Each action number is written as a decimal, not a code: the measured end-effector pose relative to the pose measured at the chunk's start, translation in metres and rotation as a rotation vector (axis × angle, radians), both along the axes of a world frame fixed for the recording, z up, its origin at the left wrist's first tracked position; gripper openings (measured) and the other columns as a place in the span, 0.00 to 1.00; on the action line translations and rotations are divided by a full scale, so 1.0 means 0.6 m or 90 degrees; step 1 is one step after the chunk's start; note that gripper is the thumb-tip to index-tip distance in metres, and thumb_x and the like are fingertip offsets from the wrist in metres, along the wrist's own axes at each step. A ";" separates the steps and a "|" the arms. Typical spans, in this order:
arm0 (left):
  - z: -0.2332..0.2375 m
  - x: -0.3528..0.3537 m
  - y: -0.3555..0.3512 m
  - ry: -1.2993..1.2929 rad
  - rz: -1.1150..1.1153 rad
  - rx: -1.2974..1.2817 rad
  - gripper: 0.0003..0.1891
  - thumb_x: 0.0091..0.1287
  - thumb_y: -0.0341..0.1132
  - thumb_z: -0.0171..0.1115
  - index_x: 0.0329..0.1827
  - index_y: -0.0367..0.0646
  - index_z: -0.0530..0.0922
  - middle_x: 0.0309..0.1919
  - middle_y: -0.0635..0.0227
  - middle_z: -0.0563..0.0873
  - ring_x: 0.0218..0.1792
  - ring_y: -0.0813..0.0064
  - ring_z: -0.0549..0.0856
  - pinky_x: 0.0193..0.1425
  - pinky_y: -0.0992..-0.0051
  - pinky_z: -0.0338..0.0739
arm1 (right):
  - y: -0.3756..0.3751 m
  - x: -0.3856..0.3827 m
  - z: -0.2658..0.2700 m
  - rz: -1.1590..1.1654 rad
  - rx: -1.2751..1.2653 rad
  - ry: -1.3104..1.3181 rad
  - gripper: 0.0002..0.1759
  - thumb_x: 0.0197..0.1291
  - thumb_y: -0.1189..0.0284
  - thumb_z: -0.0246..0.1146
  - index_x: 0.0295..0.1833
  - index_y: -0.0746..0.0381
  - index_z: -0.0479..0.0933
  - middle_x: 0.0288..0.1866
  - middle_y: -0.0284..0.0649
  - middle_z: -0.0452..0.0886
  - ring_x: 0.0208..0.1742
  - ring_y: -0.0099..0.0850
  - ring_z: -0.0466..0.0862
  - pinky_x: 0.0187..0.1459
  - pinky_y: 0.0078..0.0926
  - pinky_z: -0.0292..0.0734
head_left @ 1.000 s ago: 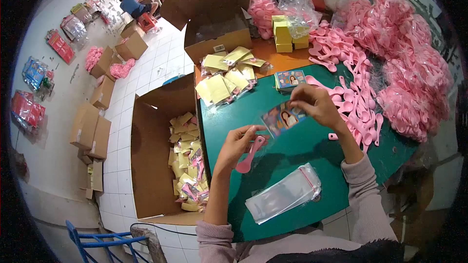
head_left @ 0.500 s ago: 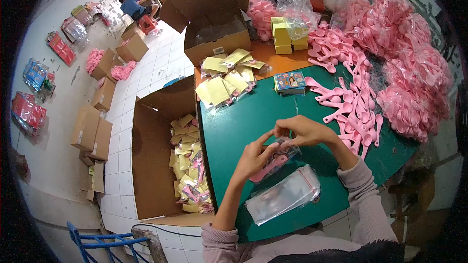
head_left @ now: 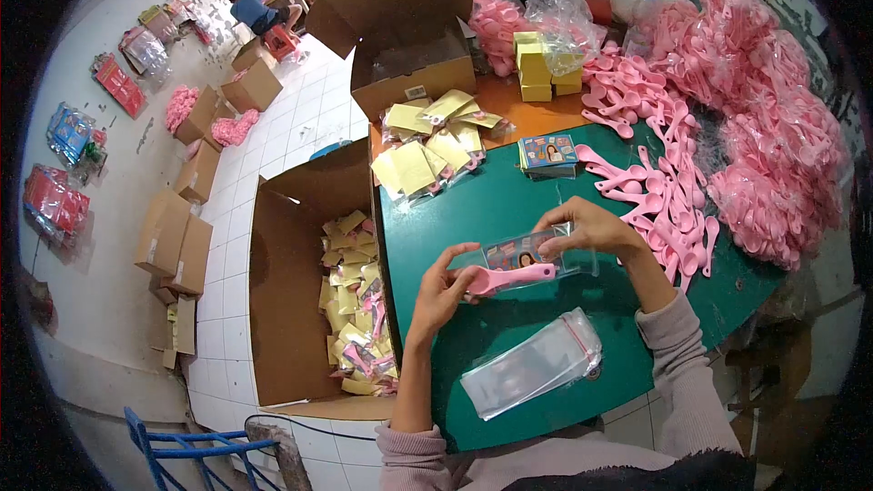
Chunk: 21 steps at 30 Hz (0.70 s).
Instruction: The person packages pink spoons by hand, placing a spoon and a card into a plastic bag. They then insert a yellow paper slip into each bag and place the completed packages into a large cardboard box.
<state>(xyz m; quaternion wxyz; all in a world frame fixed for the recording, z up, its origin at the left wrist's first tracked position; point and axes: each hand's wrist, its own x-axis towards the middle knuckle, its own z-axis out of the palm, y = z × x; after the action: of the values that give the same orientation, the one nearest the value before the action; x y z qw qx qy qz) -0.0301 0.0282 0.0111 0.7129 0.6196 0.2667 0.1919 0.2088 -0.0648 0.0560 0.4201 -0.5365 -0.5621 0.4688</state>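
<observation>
Above the green table (head_left: pixel 427 245), both hands hold a clear plastic bag (head_left: pixel 585 264) stretched sideways. My left hand (head_left: pixel 438 298) pinches its left end, around the bowl of a pink measuring spoon (head_left: pixel 515 277). A printed card (head_left: pixel 511 255) lies along the spoon, seen through the plastic. My right hand (head_left: pixel 582 225) is closed on the bag's upper right part, thumb over the card's end. Nearer my body rests a stack of empty clear bags (head_left: pixel 532 365). Beyond my hands is a pile of printed cards (head_left: pixel 548 155).
Loose pink spoons (head_left: pixel 668 209) and bulging bags of spoons (head_left: pixel 773 127) cover the right side. Packed yellow-backed pouches (head_left: pixel 423 159) lie at the back left. A large carton (head_left: pixel 305 309) holding similar pouches stands left of the table. A person (head_left: pixel 259 11) sits far off.
My hands have moved apart from close together. The bag with the card and spoon, partly hidden before, is now raised and pulled out lengthwise between them.
</observation>
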 end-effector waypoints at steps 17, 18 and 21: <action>-0.016 0.016 -0.028 0.091 0.184 0.190 0.27 0.66 0.35 0.52 0.65 0.45 0.53 0.40 0.55 0.80 0.41 0.70 0.82 0.46 0.74 0.77 | 0.006 -0.008 -0.012 -0.213 0.089 -0.268 0.16 0.49 0.65 0.64 0.38 0.66 0.77 0.29 0.42 0.79 0.32 0.27 0.79 0.37 0.25 0.73; -0.011 0.016 -0.035 0.091 0.184 0.189 0.27 0.66 0.35 0.52 0.65 0.45 0.53 0.40 0.55 0.80 0.41 0.70 0.82 0.46 0.74 0.77 | 0.007 -0.015 -0.012 -0.213 0.088 -0.268 0.16 0.49 0.65 0.64 0.38 0.66 0.77 0.29 0.42 0.79 0.32 0.27 0.79 0.37 0.25 0.73; -0.012 0.014 -0.045 -0.052 0.015 -0.265 0.29 0.71 0.42 0.37 0.68 0.48 0.35 0.47 0.48 0.76 0.48 0.60 0.79 0.49 0.66 0.76 | 0.005 -0.044 -0.015 -0.086 0.257 -0.335 0.20 0.48 0.62 0.64 0.44 0.63 0.75 0.35 0.45 0.79 0.35 0.34 0.80 0.39 0.29 0.73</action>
<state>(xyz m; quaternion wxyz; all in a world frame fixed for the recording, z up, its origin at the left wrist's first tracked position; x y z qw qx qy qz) -0.0219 0.0012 0.0040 0.8333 0.4476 0.2789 0.1659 0.1825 -0.0619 0.0468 0.3883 -0.5809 -0.6963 0.1644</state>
